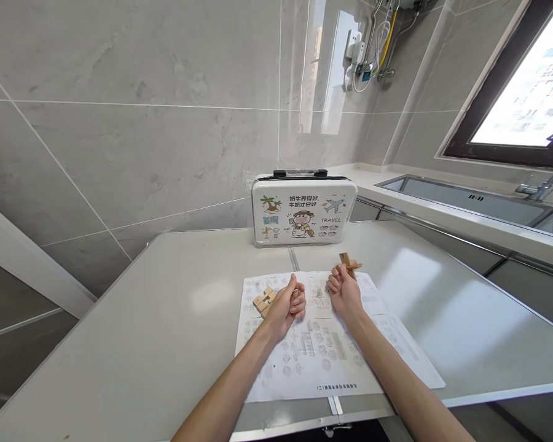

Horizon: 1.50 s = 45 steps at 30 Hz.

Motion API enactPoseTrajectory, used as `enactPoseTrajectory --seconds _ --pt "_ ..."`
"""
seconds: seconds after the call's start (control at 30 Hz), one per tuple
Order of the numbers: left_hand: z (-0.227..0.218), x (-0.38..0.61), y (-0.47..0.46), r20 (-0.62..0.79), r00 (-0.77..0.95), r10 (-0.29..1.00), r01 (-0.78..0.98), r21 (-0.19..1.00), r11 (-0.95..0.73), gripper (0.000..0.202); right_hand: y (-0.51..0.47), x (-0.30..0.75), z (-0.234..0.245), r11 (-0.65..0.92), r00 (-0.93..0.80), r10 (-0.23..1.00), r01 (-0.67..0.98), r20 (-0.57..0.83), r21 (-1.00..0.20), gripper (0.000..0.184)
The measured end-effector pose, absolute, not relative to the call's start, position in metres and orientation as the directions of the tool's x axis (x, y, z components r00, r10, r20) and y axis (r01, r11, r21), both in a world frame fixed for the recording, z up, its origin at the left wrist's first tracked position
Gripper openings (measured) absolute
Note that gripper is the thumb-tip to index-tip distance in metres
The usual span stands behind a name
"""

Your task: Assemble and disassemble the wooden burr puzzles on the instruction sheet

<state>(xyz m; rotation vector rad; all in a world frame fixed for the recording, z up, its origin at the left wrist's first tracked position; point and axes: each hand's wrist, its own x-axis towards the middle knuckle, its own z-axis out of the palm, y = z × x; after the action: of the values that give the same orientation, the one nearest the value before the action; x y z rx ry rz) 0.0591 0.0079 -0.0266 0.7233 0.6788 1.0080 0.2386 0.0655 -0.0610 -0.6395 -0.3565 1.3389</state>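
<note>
My right hand point(345, 291) pinches a small piece of notched wooden puzzle point(349, 263), which looks like crossed sticks, just above the upper part of a printed sheet point(313, 368). Over the same sheet, my left hand point(289, 304) is closed with the thumb on top; whatever its curled fingers hold, if anything, is hidden. Several pale wooden puzzle pieces point(264, 299) lie on the paper, close against the left side of that hand. The sheet carries small diagrams and lines of print.
A white cartoon-printed case point(304, 215) with a black handle stands at the back of the white table point(166, 344), near the tiled wall. To the right are a sink point(465, 199) and a faucet point(541, 187). Pipes and plugs hang in the upper corner.
</note>
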Motion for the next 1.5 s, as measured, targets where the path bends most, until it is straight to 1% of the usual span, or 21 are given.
enactPoseTrajectory --seconds 0.23,0.4,0.6,0.77,0.83,0.93,1.0,1.07,1.1,1.17,1.2,1.27,1.33,1.43,1.5 --pt "-0.023 0.058 0.005 -0.171 0.369 0.914 -0.5 0.792 0.35 0.051 0.068 0.246 -0.062 0.144 0.278 0.947 -0.813 -0.16 -0.564 0.025" --pt "-0.024 0.058 0.005 -0.169 0.372 0.913 -0.483 0.804 0.346 0.051 0.069 0.25 -0.06 0.141 0.273 0.943 -0.844 -0.188 -0.517 0.027" --pt "-0.02 0.059 0.003 -0.174 0.389 0.905 -0.43 0.834 0.345 0.051 0.071 0.252 -0.061 0.139 0.268 0.945 -0.845 -0.186 -0.516 0.027" --pt "-0.014 0.062 0.0 -0.166 0.388 0.907 -0.392 0.861 0.325 0.047 0.07 0.248 -0.061 0.104 0.233 0.96 -0.807 -0.152 -0.582 0.035" --pt "-0.009 0.063 -0.002 -0.12 0.35 0.929 -0.364 0.896 0.253 0.047 0.068 0.242 -0.058 0.048 0.176 0.972 -0.792 -0.153 -0.609 0.036" --pt "0.0 0.057 -0.002 -0.016 0.25 0.968 -0.336 0.936 0.102 0.044 0.061 0.228 -0.048 -0.052 0.073 0.984 -0.747 -0.16 -0.663 0.035" --pt "0.007 0.047 0.002 0.038 0.175 0.984 -0.316 0.949 0.019 0.043 0.053 0.218 -0.04 -0.096 0.005 0.991 -0.669 -0.133 -0.737 0.032" --pt "0.012 0.032 0.008 0.083 0.1 0.992 -0.278 0.959 -0.052 0.043 0.044 0.21 -0.032 -0.116 -0.073 0.993 -0.536 -0.091 -0.836 0.029" --pt "0.013 0.023 0.011 0.105 0.051 0.993 -0.243 0.966 -0.09 0.042 0.04 0.207 -0.029 -0.11 -0.101 0.992 -0.47 -0.071 -0.876 0.029" --pt "0.014 0.005 0.015 0.2 -0.052 0.978 -0.002 0.98 -0.2 0.04 0.034 0.203 -0.024 -0.093 -0.141 0.989 -0.356 -0.045 -0.93 0.032" --pt "0.013 -0.004 0.016 0.245 -0.065 0.967 0.111 0.965 -0.237 0.04 0.031 0.201 -0.023 -0.081 -0.152 0.988 -0.311 -0.035 -0.947 0.034" --pt "0.009 -0.02 0.016 0.295 -0.046 0.955 0.297 0.916 -0.269 0.038 0.028 0.199 -0.022 -0.047 -0.169 0.986 -0.222 -0.009 -0.974 0.035" --pt "0.004 -0.035 0.013 0.31 -0.006 0.951 0.448 0.851 -0.275 0.036 0.026 0.197 -0.023 0.016 -0.193 0.98 -0.131 0.042 -0.991 0.034" --pt "-0.003 -0.053 0.009 0.271 0.066 0.96 0.616 0.746 -0.253 0.034 0.024 0.195 -0.026 0.17 -0.229 0.96 0.009 0.164 -0.985 0.029" --pt "-0.006 -0.06 0.006 0.272 0.114 0.955 0.683 0.677 -0.275 0.033 0.022 0.193 -0.028 0.264 -0.253 0.94 0.114 0.229 -0.958 0.023"
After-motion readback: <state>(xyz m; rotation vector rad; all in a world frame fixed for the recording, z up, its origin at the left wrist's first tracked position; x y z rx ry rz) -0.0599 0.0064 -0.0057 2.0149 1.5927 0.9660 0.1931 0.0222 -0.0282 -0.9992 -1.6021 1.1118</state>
